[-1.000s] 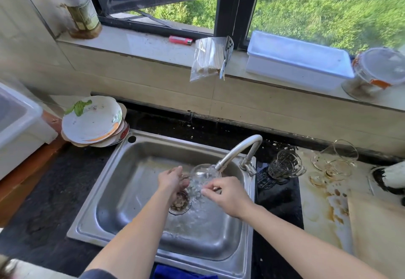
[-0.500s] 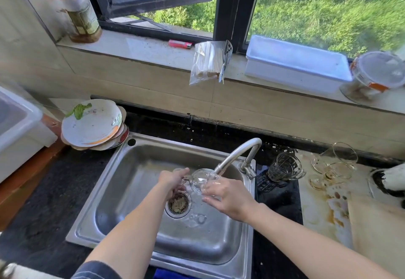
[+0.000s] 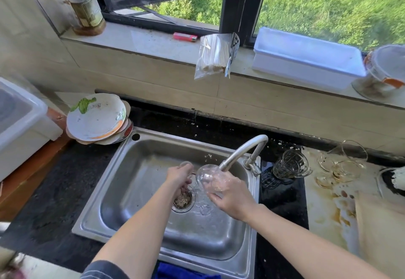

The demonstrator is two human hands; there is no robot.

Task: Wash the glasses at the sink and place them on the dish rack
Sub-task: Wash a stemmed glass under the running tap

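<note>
Holding wine glass (image 3: 205, 176) under tap spout (image 3: 238, 153) toward sink (image 3: 140, 147) back right corner: left hand (image 3: 178, 175) fingers curled round stem, right hand (image 3: 231, 195) wrapped round bowl.

Clear glass (image 3: 206, 175) seen at centre; grid-cut pattern borne by mug (image 3: 289, 165) at 3 o'clock; blue cloth (image 3: 186, 273) noted at 6; red lighter (image 3: 185, 36) at 12.

Clear stemmed glass (image 3: 207, 176) tipped sideways over steel sink (image 3: 135, 191). Patterned glass (image 3: 289, 165) stands just right of sink; clear glasses (image 3: 343, 161) farther right.
</note>
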